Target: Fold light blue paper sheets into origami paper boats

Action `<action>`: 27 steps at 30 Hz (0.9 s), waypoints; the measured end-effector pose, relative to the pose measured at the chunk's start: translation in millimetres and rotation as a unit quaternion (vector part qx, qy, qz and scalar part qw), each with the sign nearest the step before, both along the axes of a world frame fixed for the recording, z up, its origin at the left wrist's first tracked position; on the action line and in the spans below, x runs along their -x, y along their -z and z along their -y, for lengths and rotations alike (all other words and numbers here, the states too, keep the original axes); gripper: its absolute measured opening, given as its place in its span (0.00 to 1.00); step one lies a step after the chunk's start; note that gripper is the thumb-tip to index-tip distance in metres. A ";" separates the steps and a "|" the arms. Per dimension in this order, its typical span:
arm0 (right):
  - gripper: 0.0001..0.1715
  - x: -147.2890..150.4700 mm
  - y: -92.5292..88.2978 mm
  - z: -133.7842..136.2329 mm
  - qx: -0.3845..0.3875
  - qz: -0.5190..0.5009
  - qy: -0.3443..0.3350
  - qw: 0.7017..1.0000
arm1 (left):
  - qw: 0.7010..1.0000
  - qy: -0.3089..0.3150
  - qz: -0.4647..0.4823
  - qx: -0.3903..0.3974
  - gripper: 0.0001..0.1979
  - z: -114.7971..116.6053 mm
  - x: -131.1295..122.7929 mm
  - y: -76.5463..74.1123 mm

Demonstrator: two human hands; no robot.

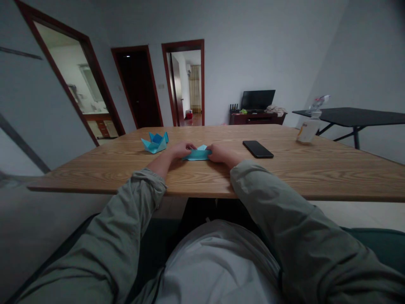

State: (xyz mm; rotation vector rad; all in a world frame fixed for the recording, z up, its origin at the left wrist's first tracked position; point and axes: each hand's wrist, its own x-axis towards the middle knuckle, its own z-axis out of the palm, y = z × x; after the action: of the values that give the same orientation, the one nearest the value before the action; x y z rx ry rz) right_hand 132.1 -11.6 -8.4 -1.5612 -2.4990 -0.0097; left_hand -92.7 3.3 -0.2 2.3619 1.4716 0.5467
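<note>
L hand (182, 150) & R hand (221, 154) half-closed, both holding folded blue paper (198, 155) on wood table (262, 177), origami boat (154, 143) nearby.

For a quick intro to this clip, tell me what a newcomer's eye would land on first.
The eye goes first to the strip of folded blue paper at the middle of the wooden table, its ends under the left hand and right hand. Just left of it sits a folded blue origami piece, and to the right lies a black smartphone.

Blue paper (196, 156) partly hidden, sleeve (316, 240) cut off
</note>
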 end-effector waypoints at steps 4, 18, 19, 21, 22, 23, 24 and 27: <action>0.22 -1.0 2.5 -3.1 -0.006 -0.007 -0.010 1.000 | 1.000 0.008 0.012 -0.012 0.27 -3.1 -4.4 3.2; 0.31 -43.4 7.5 -26.6 0.017 -0.260 0.087 0.962 | 1.000 -0.007 0.018 -0.009 0.28 -1.1 -7.8 4.5; 0.31 -46.5 7.3 -27.8 0.006 -0.251 0.095 0.963 | 1.000 -0.006 0.020 -0.005 0.28 -1.7 -7.0 5.0; 0.30 -50.0 5.9 -28.0 -0.016 -0.222 0.109 0.969 | 1.000 -0.004 0.020 -0.001 0.28 -3.2 -5.8 5.9; 0.29 -50.4 4.7 -27.0 -0.025 -0.208 0.114 0.971 | 1.000 -0.003 0.019 -0.002 0.28 -4.0 -5.4 6.3; 0.27 -50.0 3.3 -25.4 -0.030 -0.196 0.119 0.973 | 1.000 -0.002 0.018 -0.004 0.27 -4.8 -5.1 6.7; 0.26 -49.0 1.7 -23.2 -0.030 -0.186 0.122 0.975 | 1.000 -0.003 0.019 -0.006 0.27 -5.3 -5.0 7.0; 0.23 -44.4 -3.5 -15.1 -0.008 -0.160 0.129 0.979 | 1.000 -0.006 0.029 -0.006 0.25 -5.7 -5.5 7.1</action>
State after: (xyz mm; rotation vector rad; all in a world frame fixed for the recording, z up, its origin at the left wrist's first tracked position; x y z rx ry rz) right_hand 176.6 3.5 -4.9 -1.7147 -2.0391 0.1692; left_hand -87.2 9.0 -7.3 2.3287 1.4624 0.6231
